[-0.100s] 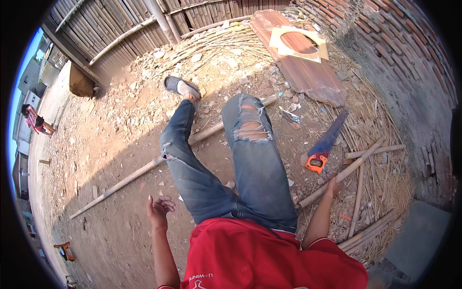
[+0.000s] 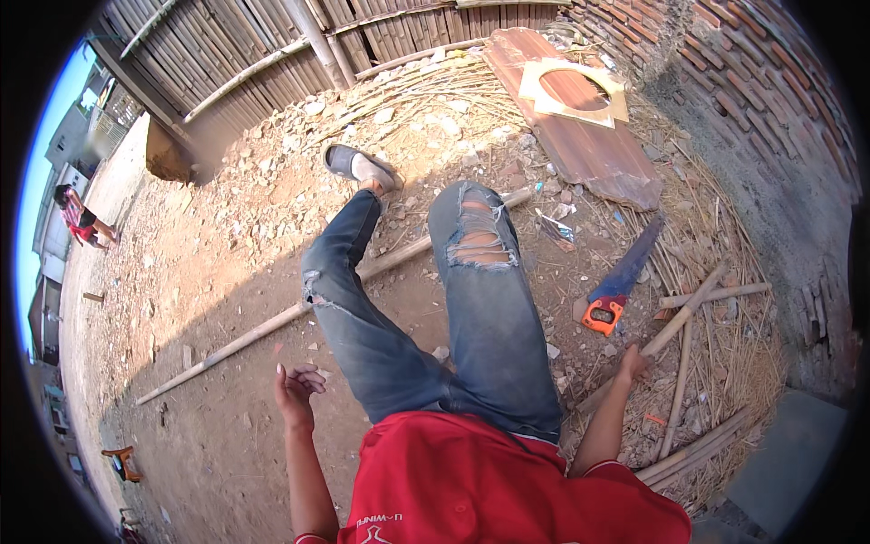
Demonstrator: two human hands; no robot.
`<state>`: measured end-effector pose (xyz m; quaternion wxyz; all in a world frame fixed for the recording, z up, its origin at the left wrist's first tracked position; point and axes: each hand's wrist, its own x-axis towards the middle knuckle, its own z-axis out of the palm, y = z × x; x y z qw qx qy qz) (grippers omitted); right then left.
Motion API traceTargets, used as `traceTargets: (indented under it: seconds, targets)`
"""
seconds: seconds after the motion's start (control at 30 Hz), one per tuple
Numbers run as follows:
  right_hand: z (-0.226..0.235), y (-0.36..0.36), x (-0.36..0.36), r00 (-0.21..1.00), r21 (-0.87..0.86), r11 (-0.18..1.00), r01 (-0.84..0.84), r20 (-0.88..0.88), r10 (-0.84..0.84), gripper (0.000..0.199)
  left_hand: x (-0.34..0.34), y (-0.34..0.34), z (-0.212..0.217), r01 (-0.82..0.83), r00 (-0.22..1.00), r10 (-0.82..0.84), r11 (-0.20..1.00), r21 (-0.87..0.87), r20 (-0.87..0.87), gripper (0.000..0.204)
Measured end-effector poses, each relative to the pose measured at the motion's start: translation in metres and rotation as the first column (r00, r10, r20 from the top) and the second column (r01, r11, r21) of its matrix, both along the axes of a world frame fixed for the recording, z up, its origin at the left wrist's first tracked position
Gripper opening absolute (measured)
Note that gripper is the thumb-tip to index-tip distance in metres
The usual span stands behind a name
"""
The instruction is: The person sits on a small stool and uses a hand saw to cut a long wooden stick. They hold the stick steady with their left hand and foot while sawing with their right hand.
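My right hand (image 2: 633,364) is closed around a bamboo pole (image 2: 681,317) that slants along the ground at my right side. The pole's near end reaches toward my right thigh. My left hand (image 2: 298,392) hovers above the dirt left of my lap, its fingers loosely curled apart and nothing in them. Beyond the right hand lies a hand saw (image 2: 627,268) with a blue blade and an orange handle. A long, thin pole (image 2: 243,343) stretches across the ground and passes beneath my legs.
A brown corrugated sheet (image 2: 589,154) carries a pale board with a round hole (image 2: 573,94). More bamboo pieces (image 2: 698,446) and straw lie at right, beside a brick wall (image 2: 757,127). A bamboo fence (image 2: 245,63) stands at the back. Another person (image 2: 83,216) is far left; an orange-handled tool (image 2: 122,464) lies nearer.
The view has shifted slightly, so the surroundings sit a little lower and farther right. My right hand stays on the bamboo pole; the left hand stays empty.
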<state>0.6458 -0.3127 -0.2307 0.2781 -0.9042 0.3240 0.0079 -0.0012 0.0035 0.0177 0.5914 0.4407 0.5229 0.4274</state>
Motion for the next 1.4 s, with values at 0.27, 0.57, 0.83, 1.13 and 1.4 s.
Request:
traceTargets:
  seconds: [0.27,0.57,0.83,1.13,1.4]
  targets:
    - [0.060,0.095,0.022,0.897,0.221,0.886,-0.407,0.279,0.342,0.067,0.075,0.032,0.091,-0.274,0.960,0.209,0.572,0.773,0.186,0.059]
    - [0.112,0.306,-0.054,0.752,0.909,0.183,-0.374,0.181,0.634,0.051,0.154,0.043,0.106,0.031,0.999,-0.005,0.579,0.815,-0.035,0.055]
    - [0.078,0.413,-0.087,0.648,0.963,0.263,-0.053,-0.167,0.743,0.055,0.128,0.069,0.034,-0.030,0.989,0.108,0.812,0.582,-0.099,0.031]
    - [-0.024,0.515,-0.071,0.624,0.893,0.423,-0.156,-0.243,0.743,0.069,0.125,0.101,-0.003,-0.053,0.973,0.155,0.873,0.486,-0.172,0.023]
    - [-0.046,0.534,-0.047,0.625,0.674,0.516,-0.529,-0.101,0.774,0.053,0.173,0.113,-0.044,0.234,0.948,-0.100,0.863,0.447,-0.303,0.024]
